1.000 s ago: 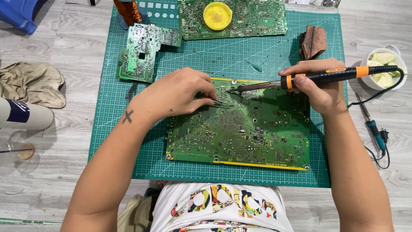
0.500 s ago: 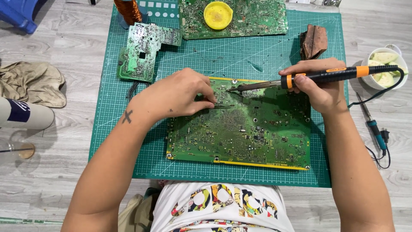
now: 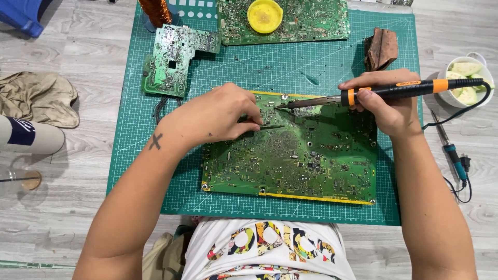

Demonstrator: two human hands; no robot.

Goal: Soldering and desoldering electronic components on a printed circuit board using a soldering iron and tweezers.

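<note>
Nothing moved: left hand (image 3: 218,116) pinches tweezers (image 3: 267,126), right hand (image 3: 389,106) grips soldering iron (image 3: 363,96) over green mat (image 3: 155,171).

Large green circuit board (image 3: 301,155), yellow-edged, lying flat on a green cutting mat (image 3: 321,67), crowded with tiny parts and solder points. Soldering iron (image 3: 384,93) with black handle and orange bands, held nearly level above the board's upper edge, dark metal tip pointing left and touching down near the board's top middle. Thin metal tweezers (image 3: 262,126) lying low across the board, points aimed right, just below the iron's tip.
</note>
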